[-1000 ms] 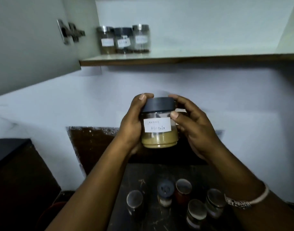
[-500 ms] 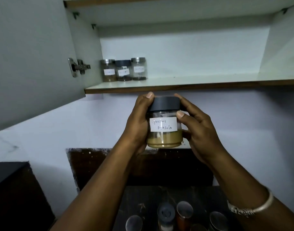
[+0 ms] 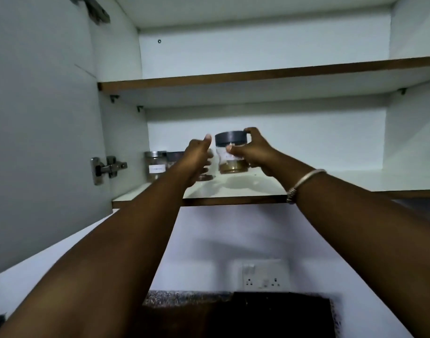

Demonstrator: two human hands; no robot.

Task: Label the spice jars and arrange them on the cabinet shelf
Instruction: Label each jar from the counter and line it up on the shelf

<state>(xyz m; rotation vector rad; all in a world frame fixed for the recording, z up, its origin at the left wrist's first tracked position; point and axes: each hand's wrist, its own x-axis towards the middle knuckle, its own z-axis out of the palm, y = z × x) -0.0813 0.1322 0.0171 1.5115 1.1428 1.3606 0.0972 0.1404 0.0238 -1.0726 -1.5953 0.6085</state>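
Note:
A clear jar (image 3: 229,154) with a dark lid and tan powder sits at the lower cabinet shelf (image 3: 233,191), its base on or just above the shelf surface. My right hand (image 3: 251,152) grips it from the right, thumb across its white label. My left hand (image 3: 196,157) is just left of the jar, fingers apart, thumb up, no longer on it. Behind my left hand stand the labelled jars: a silver-lidded one (image 3: 155,164) at the far left, a dark-lidded one (image 3: 174,156) mostly hidden, and a third of which only the base (image 3: 206,177) shows.
The open cabinet door (image 3: 43,118) with its hinge (image 3: 106,168) stands to the left. An upper shelf (image 3: 257,76) runs above. The lower shelf stretches bare to the right of the jar. A wall socket (image 3: 264,276) and dark counter (image 3: 233,313) lie below.
Both hands raised the jar from chest height into the cabinet, to the right of the three jars. My left hand has come off the jar. The view tilted up, hiding the counter jars.

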